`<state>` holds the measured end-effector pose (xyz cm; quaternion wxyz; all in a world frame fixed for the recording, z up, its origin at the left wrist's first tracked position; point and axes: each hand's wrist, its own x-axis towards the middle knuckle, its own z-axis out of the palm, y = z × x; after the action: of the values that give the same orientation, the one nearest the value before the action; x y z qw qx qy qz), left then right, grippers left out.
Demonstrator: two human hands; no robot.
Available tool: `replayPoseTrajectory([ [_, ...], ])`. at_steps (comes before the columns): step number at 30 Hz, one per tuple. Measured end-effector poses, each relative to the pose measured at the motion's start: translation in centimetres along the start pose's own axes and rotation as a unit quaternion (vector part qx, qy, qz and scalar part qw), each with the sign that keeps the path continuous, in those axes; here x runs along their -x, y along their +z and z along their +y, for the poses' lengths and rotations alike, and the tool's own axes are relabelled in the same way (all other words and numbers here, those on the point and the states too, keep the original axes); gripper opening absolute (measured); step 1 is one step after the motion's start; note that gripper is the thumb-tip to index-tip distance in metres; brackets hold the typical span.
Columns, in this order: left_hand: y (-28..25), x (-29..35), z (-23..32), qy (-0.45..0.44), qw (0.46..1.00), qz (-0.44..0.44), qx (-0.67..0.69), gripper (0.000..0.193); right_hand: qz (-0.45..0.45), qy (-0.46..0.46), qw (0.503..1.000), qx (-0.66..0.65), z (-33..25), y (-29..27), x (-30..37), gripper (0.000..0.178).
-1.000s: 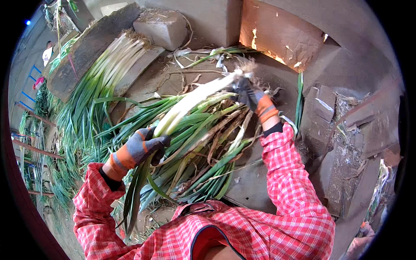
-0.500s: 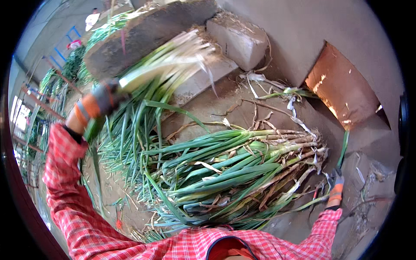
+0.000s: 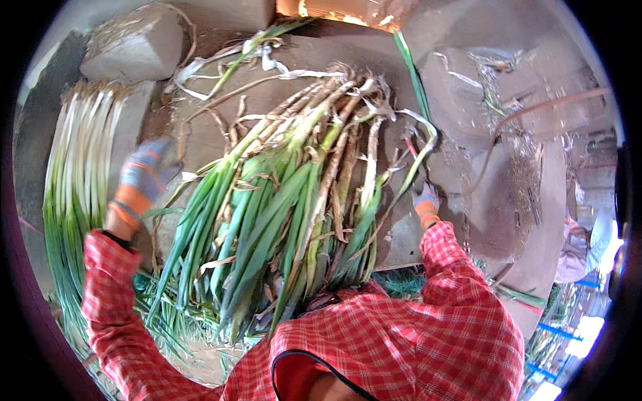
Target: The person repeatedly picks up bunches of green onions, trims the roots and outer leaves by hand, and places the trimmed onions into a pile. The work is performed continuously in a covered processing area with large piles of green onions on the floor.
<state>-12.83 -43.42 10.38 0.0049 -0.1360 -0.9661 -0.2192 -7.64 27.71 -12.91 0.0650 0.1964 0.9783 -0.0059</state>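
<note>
A pile of untrimmed green onions (image 3: pixel 274 194) lies in front of me, with roots at the far end and dry brown leaves among the stalks. My left hand (image 3: pixel 144 175), in a grey and orange glove, is between this pile and a neat bundle of clean, white-stalked green onions (image 3: pixel 87 147) at the left. Motion smears its fingers, and no stalk shows in it. To the right of the pile, my right hand (image 3: pixel 426 198), gloved alike, is closed beside a bent stalk (image 3: pixel 422 157). What it grips is too small to make out. A small red piece (image 3: pixel 410 147) shows just beyond it.
A pale block (image 3: pixel 137 45) stands behind the clean bundle. Peeled skins (image 3: pixel 200 77) and a single green leaf (image 3: pixel 413 77) lie at the back. A brownish hose (image 3: pixel 535 103) curves across the right side. More green leaves (image 3: pixel 167 321) hang low at the left.
The view has swung to the right. My left hand has come away from the clean bundle, and the stalk it held now appears to lie there. My right hand stays right of the pile.
</note>
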Motion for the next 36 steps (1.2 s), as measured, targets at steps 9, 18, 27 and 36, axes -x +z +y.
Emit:
replayPoseTrajectory([
  [9,18.0,2.7,31.7,0.151,0.905,-0.397,0.032,0.073,0.099,-0.015,0.995,-0.017,-1.5,-2.1,-4.3,0.066],
  [18,35.6,2.0,34.5,0.102,0.968,-0.193,-0.123,0.068,-0.105,-0.129,0.907,-0.388,-4.6,-11.9,-19.2,0.034],
  [27,16.0,-13.8,35.1,-0.203,0.775,0.217,0.558,0.044,-0.196,-0.163,0.825,-0.504,7.4,-12.5,3.8,0.035],
  [36,30.0,1.4,47.3,-0.322,0.648,0.030,0.689,0.017,0.085,-0.414,0.870,-0.254,5.3,-18.7,14.2,0.084],
])
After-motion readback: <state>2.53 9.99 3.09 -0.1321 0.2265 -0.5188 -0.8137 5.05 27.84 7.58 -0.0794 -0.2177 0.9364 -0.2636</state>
